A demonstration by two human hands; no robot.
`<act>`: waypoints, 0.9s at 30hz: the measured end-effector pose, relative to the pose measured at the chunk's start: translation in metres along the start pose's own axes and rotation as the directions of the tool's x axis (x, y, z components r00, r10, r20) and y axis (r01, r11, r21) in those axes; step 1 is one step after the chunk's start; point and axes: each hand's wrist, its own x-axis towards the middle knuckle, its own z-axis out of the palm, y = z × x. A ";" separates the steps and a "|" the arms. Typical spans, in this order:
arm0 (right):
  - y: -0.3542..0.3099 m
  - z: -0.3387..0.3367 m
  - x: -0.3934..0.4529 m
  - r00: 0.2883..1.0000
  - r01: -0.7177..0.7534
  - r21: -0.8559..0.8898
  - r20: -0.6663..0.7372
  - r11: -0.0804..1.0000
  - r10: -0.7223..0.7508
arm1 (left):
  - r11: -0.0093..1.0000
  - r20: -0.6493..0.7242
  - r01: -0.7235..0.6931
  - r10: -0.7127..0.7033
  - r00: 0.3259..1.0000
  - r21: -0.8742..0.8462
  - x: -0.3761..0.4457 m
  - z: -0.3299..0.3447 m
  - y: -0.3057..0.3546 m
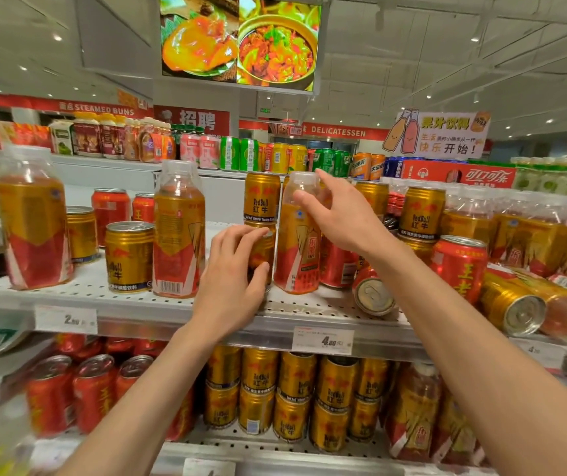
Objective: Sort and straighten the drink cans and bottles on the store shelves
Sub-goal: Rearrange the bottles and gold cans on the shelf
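My left hand (232, 280) grips a gold Red Bull can (264, 253) standing at the front of the white shelf (131, 300); a second gold can (262, 196) is stacked on top of it. Just to the right stands a tea bottle (297, 249) with an orange and red label. My right hand (335, 214) is at its neck, fingers loosely bent around the clear cap; whether they hold it is unclear. Another tea bottle (179, 231) and a gold can (129, 257) stand to the left.
A red can (375, 293) and a gold can (512, 304) lie on their sides at the right front edge. An upright red can (459, 266) and shrink-wrapped bottles (522, 228) crowd the right. A lower shelf holds stacked gold cans (296, 400) and red cans (79, 393).
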 end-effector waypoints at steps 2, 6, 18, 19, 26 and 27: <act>0.002 0.000 -0.001 1.000 0.000 -0.040 -0.010 0.999 -0.001 | 1.000 -0.004 0.002 -0.002 1.000 0.002 0.001 0.001 0.001; 0.007 -0.012 -0.016 0.998 0.027 -0.050 0.055 0.998 -0.024 | 1.000 -0.018 -0.009 0.010 1.000 0.026 0.001 0.002 0.002; 0.058 -0.063 -0.100 0.886 0.192 -0.264 0.461 0.945 -0.051 | 0.977 -0.018 -0.041 0.046 0.999 0.210 0.048 0.023 0.038; 0.062 -0.062 -0.103 0.879 0.195 -0.274 0.474 0.942 -0.044 | 0.975 -0.018 -0.026 0.031 0.999 0.219 0.050 0.026 0.039; 0.066 -0.049 -0.102 0.899 0.359 -0.493 0.410 0.793 -0.153 | 0.961 -0.074 -0.017 0.039 0.997 0.275 0.046 0.035 0.038; 0.065 -0.050 -0.100 0.893 0.372 -0.493 0.420 0.787 -0.160 | 0.962 -0.072 -0.015 0.037 0.997 0.273 0.046 0.035 0.038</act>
